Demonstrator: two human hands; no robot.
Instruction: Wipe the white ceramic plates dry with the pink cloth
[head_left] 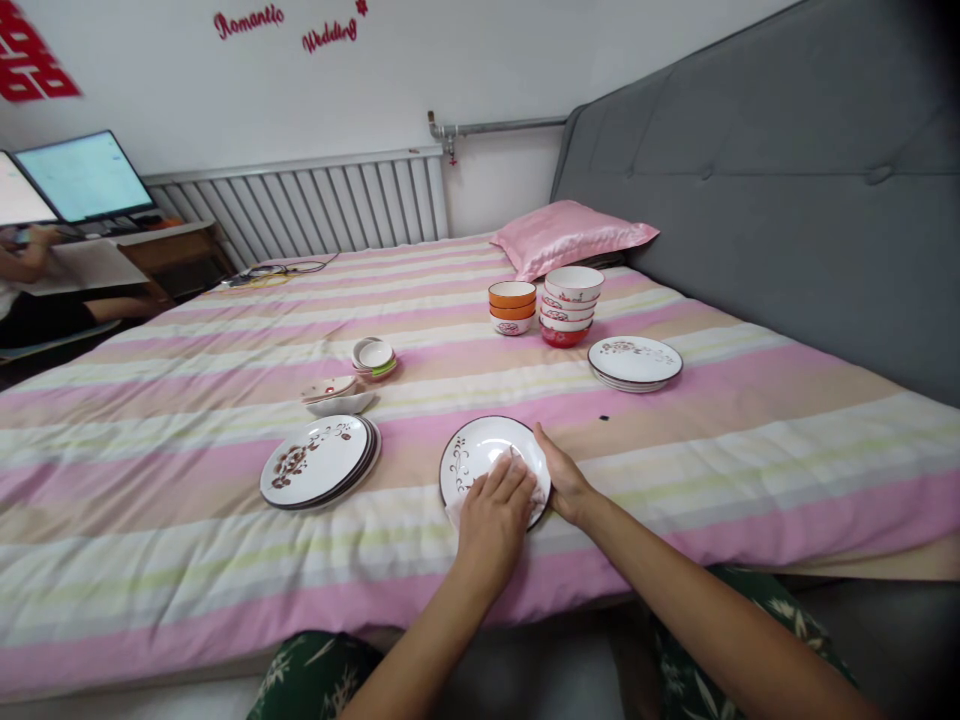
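So the left hand point(499, 500) was pressing a tissue point(454, 510) onto a plate point(480, 448), just below center frame, and the right hand point(564, 480) gripped the plate's rim. Looked like mid-wipe to me; the next move called for keeping that rim steady while working the tissue over uncovered spots. A plate pile point(319, 463) sat lower left of center, another stack point(636, 360) right of center, then bowls point(571, 302), then a pink pillow point(574, 237) upper right of center.
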